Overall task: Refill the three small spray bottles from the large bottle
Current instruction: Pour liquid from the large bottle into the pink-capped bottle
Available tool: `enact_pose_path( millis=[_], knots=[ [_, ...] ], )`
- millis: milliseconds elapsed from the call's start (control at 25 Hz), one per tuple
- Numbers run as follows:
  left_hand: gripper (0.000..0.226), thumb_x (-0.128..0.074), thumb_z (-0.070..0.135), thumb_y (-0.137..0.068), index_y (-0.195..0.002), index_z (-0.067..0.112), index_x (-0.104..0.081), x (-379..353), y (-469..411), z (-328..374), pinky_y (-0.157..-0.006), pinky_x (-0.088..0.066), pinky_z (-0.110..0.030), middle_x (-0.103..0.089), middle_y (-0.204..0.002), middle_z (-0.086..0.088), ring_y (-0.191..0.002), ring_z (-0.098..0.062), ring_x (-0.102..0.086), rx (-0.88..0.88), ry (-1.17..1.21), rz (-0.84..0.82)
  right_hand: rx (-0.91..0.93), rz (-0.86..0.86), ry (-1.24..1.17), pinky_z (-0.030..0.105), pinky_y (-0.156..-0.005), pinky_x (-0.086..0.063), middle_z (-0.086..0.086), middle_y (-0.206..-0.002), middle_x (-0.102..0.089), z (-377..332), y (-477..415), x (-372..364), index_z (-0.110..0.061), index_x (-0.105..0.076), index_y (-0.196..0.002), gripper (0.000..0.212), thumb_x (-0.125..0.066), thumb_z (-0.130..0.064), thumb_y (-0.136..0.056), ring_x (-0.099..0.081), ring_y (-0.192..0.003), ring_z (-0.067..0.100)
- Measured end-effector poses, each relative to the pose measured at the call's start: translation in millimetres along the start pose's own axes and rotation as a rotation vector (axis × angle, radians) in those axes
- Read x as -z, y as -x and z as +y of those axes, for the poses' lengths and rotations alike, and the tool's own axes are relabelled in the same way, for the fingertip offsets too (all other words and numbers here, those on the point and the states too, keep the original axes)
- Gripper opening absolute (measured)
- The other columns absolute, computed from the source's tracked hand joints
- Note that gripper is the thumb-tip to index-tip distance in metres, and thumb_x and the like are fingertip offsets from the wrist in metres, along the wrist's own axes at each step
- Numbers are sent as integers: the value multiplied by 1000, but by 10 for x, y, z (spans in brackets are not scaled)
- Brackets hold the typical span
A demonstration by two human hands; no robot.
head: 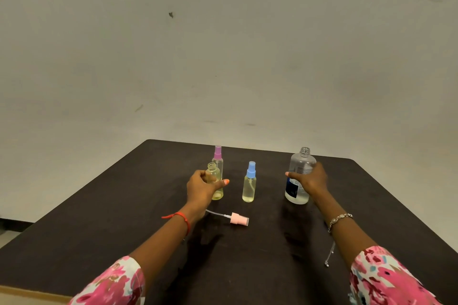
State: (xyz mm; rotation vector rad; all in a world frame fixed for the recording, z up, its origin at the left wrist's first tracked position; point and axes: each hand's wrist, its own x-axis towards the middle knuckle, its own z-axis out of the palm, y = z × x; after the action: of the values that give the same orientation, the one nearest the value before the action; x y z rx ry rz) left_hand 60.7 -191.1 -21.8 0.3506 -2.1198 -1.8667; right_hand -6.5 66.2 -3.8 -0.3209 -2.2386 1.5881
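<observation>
Now the left hand (202, 189) grips an uncapped small bottle (213, 174) at nine o'clock of the blue-capped bottle (249, 187); the right hand (312, 181) clasps the large bottle (301, 163) at three, pink sprayer (239, 219) at six.

My one camera rides on my head, looking forward and down; my left hand (202, 187) and right hand (312, 179) sit near, mid-frame, the table (124, 218) beneath them, the wall (223, 44) beyond them.

A dark table (124, 242) holds a pink spray cap (239, 218) lying sideways, a purple-capped spray bottle (218, 156), a blue-capped spray bottle (249, 186) and an uncapped large bottle (301, 163).
</observation>
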Motion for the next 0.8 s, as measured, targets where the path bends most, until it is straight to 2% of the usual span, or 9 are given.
enact_pose_path(
  millis=[160, 240, 360, 520, 800],
  knots=[
    [58, -78, 17, -69, -118, 7, -49, -20, 50, 27, -81, -48, -28, -56, -119, -12, -98, -17, -53, -6, -6, 7, 58, 113, -56, 56, -95, -44, 16, -121, -57, -148, 75, 1, -7, -47, -116, 72, -86, -18, -56, -53, -112, 37],
    [58, -78, 17, -69, -119, 6, -49, -13, 54, 61, -81, -48, -28, -56, -119, -13, -98, -17, -53, -28, -7, 1, 142, 146, -56, 58, -93, -44, 13, -119, -57, -300, 107, 6, -13, -46, -114, 71, -85, -22, -56, -54, -109, 36],
    [57, -78, 16, -68, -118, 5, -52, 6, 55, 152, -81, -49, -28, -59, -118, -13, -97, -17, -55, -66, -1, -30, 332, 152, 75, 52, -96, -43, 14, -120, -55, -569, 176, 12, -18, -46, -121, 73, -83, -21, -58, -52, -110, 33],
    [57, -80, 14, -65, -116, 4, -58, 32, 67, 283, -85, -53, -32, -65, -114, -14, -101, -22, -62, -84, 33, -63, 575, 69, 234, 40, -95, -34, 12, -119, -53, -826, 292, -22, -20, -43, -128, 75, -79, -20, -62, -51, -108, 28],
    [58, -81, 14, -64, -117, 4, -60, 73, 159, 501, -84, -53, -31, -66, -114, -13, -98, -19, -63, -130, 66, -109, 849, -33, 465, 39, -90, -30, 9, -119, -59, -1053, 514, -133, -20, -46, -129, 75, -68, -35, -58, -52, -107, 27]
  ],
)
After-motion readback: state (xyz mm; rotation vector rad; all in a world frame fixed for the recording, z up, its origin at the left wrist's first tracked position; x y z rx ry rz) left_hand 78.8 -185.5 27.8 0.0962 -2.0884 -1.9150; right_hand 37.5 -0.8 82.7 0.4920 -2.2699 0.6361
